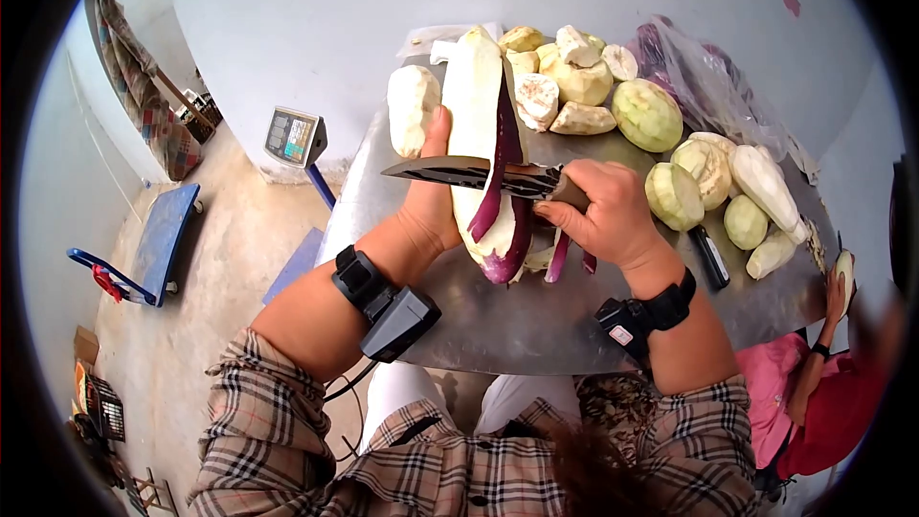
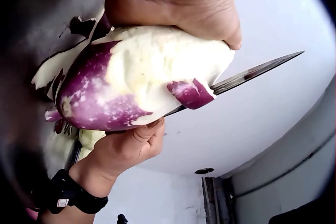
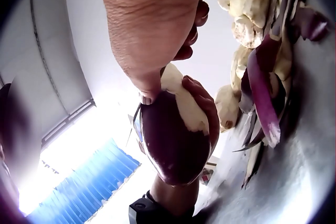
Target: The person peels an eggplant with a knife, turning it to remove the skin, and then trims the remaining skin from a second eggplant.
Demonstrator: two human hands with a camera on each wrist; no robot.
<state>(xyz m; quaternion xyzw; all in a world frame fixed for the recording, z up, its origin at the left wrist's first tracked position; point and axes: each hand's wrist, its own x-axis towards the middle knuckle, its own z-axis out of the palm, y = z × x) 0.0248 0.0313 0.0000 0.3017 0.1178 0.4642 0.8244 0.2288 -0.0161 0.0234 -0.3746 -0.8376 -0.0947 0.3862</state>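
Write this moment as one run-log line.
left hand: holds partly peeled oblong purple eggplant | right hand: grips pointed metal knife | purple strip: lies across knife

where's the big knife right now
In the head view, the big knife is near the middle, gripped in the right hand, its blade across the partly peeled eggplant with the tip pointing left.

Head view: the fingers of the left hand (image 1: 431, 203) are hidden behind the eggplant (image 1: 471, 115), and the knife (image 1: 436, 169) has its handle partly covered by the right hand (image 1: 613, 215). Print on the scale (image 1: 293, 137) and wrist label (image 1: 621, 334) is too small to read. Far right, a second person (image 1: 771, 378) is incompletely shown, blurred toward the rim.
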